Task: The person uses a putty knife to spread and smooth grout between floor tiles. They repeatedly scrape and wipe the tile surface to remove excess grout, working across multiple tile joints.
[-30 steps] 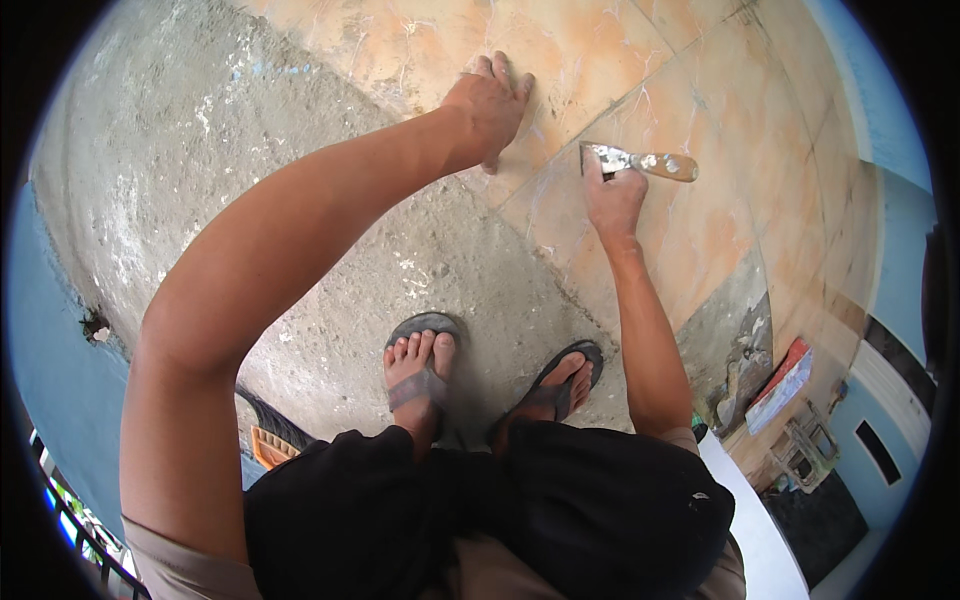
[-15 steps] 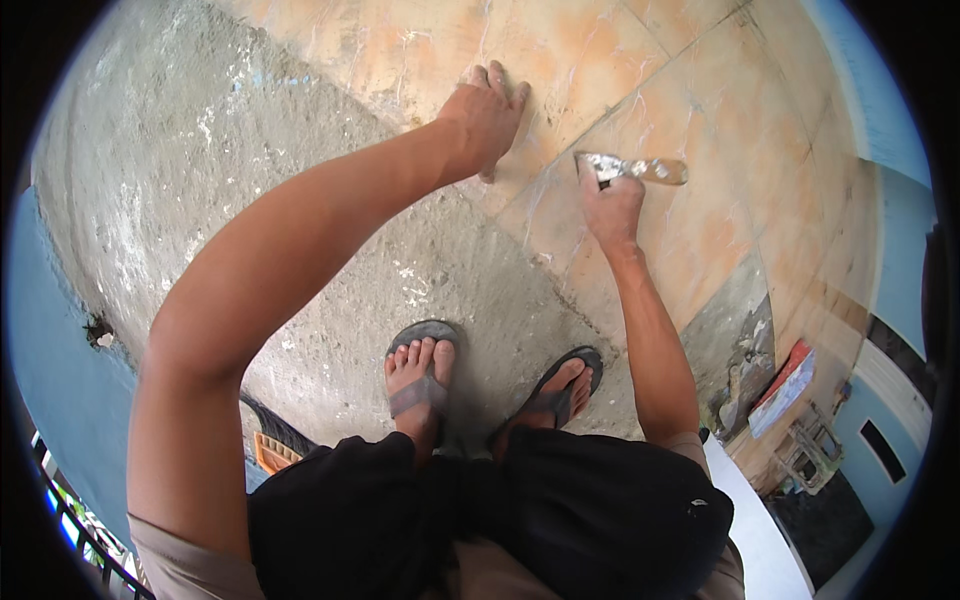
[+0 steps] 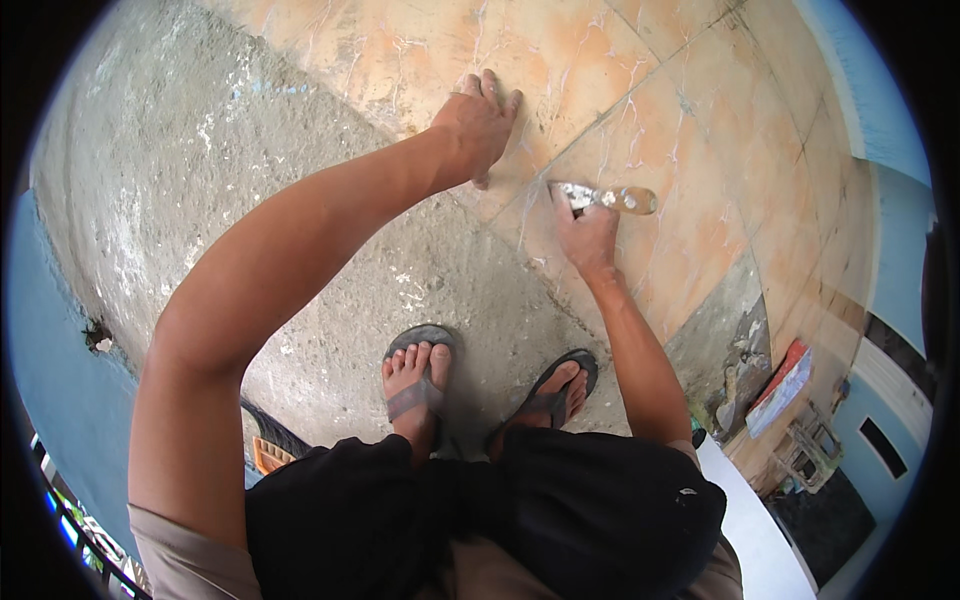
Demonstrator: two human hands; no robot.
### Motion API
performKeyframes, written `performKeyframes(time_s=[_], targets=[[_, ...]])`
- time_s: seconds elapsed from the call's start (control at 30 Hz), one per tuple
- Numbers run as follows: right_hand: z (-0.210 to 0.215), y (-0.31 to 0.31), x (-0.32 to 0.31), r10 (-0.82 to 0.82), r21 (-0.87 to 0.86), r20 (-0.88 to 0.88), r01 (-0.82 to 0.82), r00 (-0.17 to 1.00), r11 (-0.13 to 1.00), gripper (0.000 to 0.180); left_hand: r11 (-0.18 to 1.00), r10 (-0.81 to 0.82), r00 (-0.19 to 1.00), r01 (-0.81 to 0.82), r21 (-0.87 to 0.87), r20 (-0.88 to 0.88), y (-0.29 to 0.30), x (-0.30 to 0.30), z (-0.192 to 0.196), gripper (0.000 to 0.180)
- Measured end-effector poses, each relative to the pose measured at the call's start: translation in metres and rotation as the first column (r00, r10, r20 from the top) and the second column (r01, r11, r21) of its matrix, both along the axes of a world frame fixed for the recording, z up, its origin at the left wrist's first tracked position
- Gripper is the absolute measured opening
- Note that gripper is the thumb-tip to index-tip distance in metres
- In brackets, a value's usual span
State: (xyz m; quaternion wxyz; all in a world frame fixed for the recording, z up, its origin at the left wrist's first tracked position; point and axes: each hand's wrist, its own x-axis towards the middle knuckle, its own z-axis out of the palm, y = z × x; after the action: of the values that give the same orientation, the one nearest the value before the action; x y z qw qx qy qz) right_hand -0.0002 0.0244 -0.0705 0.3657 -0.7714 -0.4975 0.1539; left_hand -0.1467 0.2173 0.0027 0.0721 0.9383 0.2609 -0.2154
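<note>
My left hand (image 3: 478, 127) rests on the orange-cream marbled tiles (image 3: 610, 130), fingers spread, near the border with the rough grey concrete. Around a putty knife (image 3: 580, 196) my right hand (image 3: 588, 240) is closed, gripping it near its whitish, smeared blade. The wooden handle (image 3: 636, 200) sticks out to the right. At its left end, the blade edge is at or just above the tile, close to a joint line; whether it touches, I cannot tell.
Bare concrete (image 3: 300, 130) with white specks covers the left side. My sandalled feet (image 3: 415, 370) stand on it. At the right are a broken grey patch (image 3: 720, 330), a red and white package (image 3: 780, 385) and a dirty frame-like object (image 3: 812, 450). Blue walls (image 3: 60, 340) bound both sides.
My right hand and the putty knife have moved left and slightly nearer to me over the tile. The left hand has shifted only slightly.
</note>
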Motion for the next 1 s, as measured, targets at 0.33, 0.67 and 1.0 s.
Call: performKeyframes(time_s=[0.33,0.67,1.0], targets=[[0.008,0.005,0.001,-0.040,-0.169,-0.035,0.033,0.999,0.985,0.025,1.000,-0.008,0.998,0.009,-0.002,0.055,0.002,-0.003,-0.004,0.128],[0.012,0.001,-0.002,-0.032,-0.209,-0.055,0.019,0.998,0.978,0.027,0.999,-0.041,0.998,0.041,0.010,0.041,-0.005,-0.006,-0.012,0.129],[0.010,-0.024,-0.037,0.092,-0.117,0.154,-0.075,0.984,0.990,0.025,0.998,0.003,0.998,0.001,-0.058,0.056,0.004,0.001,-0.002,0.128]])
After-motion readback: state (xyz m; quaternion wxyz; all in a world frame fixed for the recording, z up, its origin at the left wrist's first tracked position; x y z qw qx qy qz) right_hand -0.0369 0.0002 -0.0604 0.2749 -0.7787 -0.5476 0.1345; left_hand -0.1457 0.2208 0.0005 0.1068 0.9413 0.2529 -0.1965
